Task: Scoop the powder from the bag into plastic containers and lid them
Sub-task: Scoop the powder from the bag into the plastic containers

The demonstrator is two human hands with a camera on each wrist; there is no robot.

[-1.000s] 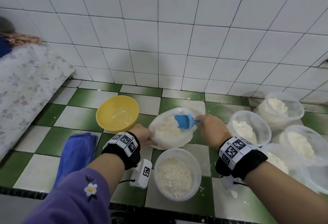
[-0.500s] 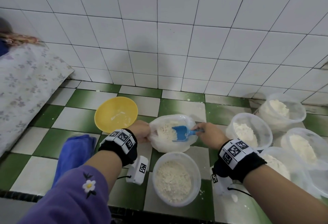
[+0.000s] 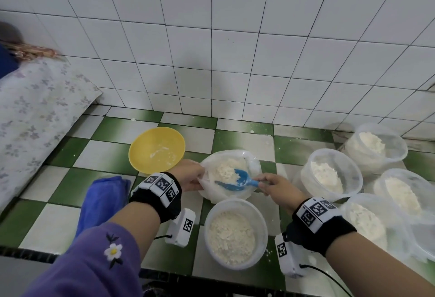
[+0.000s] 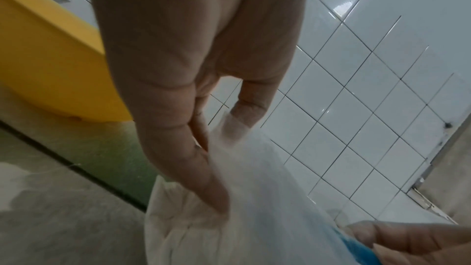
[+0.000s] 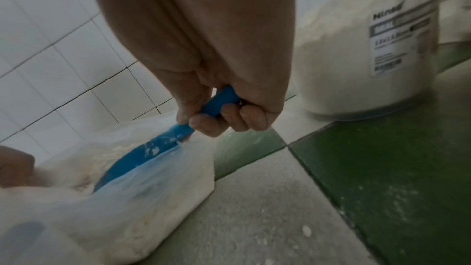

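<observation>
A clear plastic bag of white powder lies open on the green and white tiled counter. My left hand pinches the bag's left rim. My right hand grips the handle of a blue scoop, whose bowl sits inside the bag with powder in it. In front of the bag stands an open round plastic container holding powder.
A yellow bowl with powder traces sits left of the bag. Several powder-filled plastic containers crowd the right side. A blue cloth lies at the left. The tiled wall rises behind. A labelled container stands near my right hand.
The scoop has gone from above the bag's right rim down into the powder and now carries some. My left hand has kept its hold on the rim.
</observation>
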